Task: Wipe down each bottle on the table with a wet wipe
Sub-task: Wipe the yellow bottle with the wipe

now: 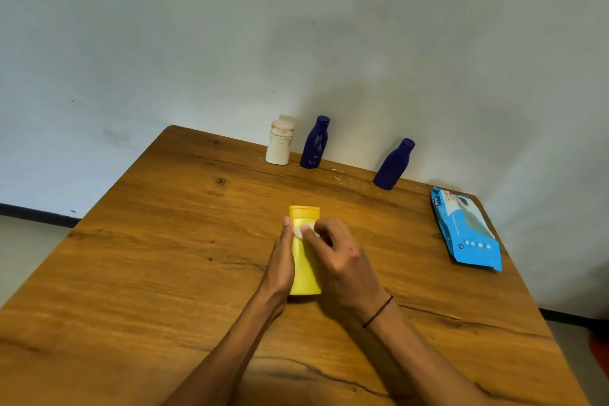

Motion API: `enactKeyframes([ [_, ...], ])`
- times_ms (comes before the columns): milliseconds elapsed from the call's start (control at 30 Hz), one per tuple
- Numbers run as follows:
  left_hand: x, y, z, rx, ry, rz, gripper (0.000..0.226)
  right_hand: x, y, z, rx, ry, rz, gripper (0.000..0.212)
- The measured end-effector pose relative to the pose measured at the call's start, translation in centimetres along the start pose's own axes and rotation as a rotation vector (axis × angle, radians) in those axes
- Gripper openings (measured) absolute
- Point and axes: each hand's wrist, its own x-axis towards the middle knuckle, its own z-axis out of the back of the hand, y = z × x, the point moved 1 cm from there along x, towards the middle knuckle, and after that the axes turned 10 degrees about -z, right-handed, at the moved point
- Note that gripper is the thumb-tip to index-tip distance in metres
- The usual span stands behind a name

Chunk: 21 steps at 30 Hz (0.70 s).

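A yellow bottle (305, 270) stands in the middle of the wooden table (164, 257). My left hand (280, 262) lies flat against its left side, fingers straight. My right hand (342, 260) pinches a small white wet wipe (301, 231) against the bottle's upper front, just below the cap. At the table's far edge stand a white bottle (279, 142) and two dark blue bottles (315, 143) (393, 165), all upright and apart from my hands.
A blue pack of wet wipes (466, 229) lies flat near the table's right edge. A pale wall runs right behind the far bottles. The table's left and right edges drop to the floor.
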Motion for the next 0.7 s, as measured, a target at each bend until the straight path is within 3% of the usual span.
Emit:
enactKeyframes([
  [167,-0.2,-0.2,-0.2,-0.013,-0.030,0.000,0.060,3.0,-0.2,0.5,0.042,-0.051,-0.075,0.048],
  [267,-0.2,-0.3,0.0,-0.040,-0.042,-0.012,0.057,2.7,-0.1,0.9,0.082,-0.011,-0.063,0.044],
  [367,0.0,-0.6,0.5,-0.037,-0.058,-0.026,0.067,0.5,0.8,1.3,0.122,0.077,0.022,0.038],
  [500,0.1,-0.8,0.6,0.005,-0.032,-0.064,0.080,-2.5,1.4,1.5,0.140,0.188,0.036,0.043],
  [700,0.2,-0.1,0.4,0.033,-0.074,-0.018,0.072,-1.1,1.6,1.0,0.037,0.102,-0.095,0.058],
])
